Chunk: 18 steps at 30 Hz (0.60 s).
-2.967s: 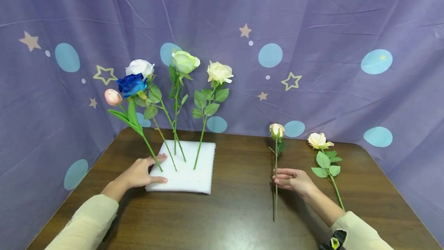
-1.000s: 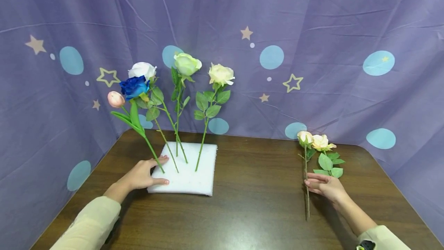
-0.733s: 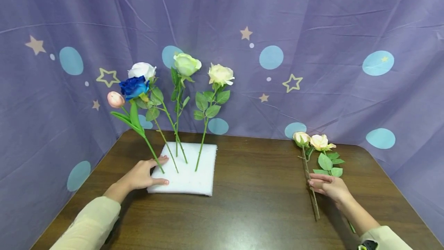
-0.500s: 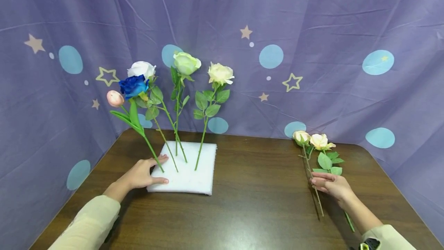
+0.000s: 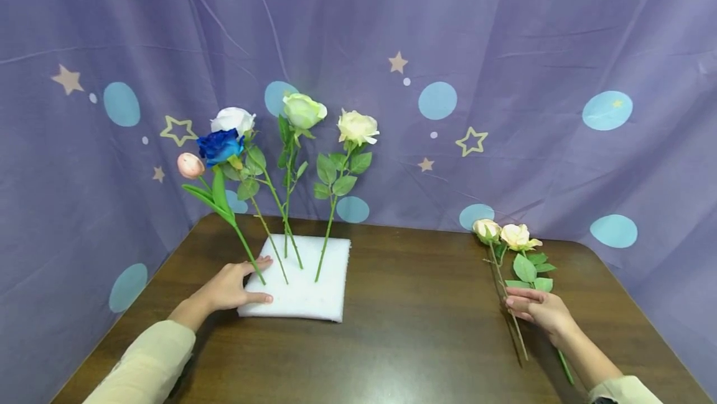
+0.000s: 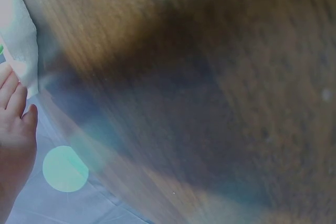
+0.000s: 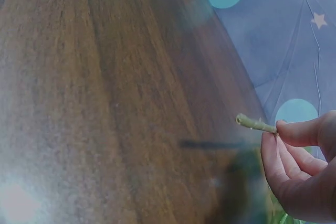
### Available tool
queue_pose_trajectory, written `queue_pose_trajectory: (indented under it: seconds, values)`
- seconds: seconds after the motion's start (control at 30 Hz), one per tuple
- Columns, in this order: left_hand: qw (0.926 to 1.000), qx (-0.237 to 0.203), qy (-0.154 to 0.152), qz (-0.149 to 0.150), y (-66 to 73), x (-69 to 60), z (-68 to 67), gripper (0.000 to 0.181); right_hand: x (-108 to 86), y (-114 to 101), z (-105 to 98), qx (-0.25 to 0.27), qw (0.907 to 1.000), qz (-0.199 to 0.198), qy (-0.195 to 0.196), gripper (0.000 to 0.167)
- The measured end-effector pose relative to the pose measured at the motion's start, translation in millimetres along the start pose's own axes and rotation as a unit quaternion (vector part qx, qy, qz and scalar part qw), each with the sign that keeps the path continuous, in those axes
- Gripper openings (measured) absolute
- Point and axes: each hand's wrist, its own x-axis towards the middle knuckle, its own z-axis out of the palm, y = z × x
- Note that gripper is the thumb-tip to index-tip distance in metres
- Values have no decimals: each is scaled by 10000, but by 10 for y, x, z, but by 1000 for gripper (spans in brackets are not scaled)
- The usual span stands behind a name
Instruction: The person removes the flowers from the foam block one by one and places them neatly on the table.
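Note:
My left hand [image 5: 229, 286] rests with thumb and fingers spread on the left part of a white foam block [image 5: 313, 298]. Standing in the foam are a pink tulip [image 5: 191, 166], a blue rose [image 5: 220, 146], a white rose [image 5: 233, 120], a green rose [image 5: 304, 111] and a cream rose [image 5: 357, 127]. At the right, my right hand [image 5: 543, 312] pinches the stem of a pale peach rose [image 5: 487, 230] between thumb and fingertips. In the right wrist view the cut end of that stem [image 7: 254, 124] juts past the thumb, above its shadow. Its flower head is hidden there.
Another peach rose [image 5: 518, 237] lies on the brown wooden table [image 5: 403, 317], right beside the held one; my right hand and forearm cover part of its stem. A purple curtain [image 5: 358, 30] with stars and blue ovals hangs behind the table.
My right hand has carried its rose rightward, next to the lying rose, and the stem's lower end has swung right, so it slants. My left hand stays on the foam.

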Motion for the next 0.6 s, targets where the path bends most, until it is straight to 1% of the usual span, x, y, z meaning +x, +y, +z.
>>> queue_pose_trajectory:
  seconds: [0.23,0.43,0.6]
  values:
    - [9999,64,71,77,3,-4,16,82,2,67,-26,170,9998,46,-3,47]
    - [10000,12,34,9,7,-6,3,82,5,94,-50,142,9999,32,79,45]
    - [10000,-37,52,7,7,-2,0,82,-5,97,-48,158,9997,99,165,45]
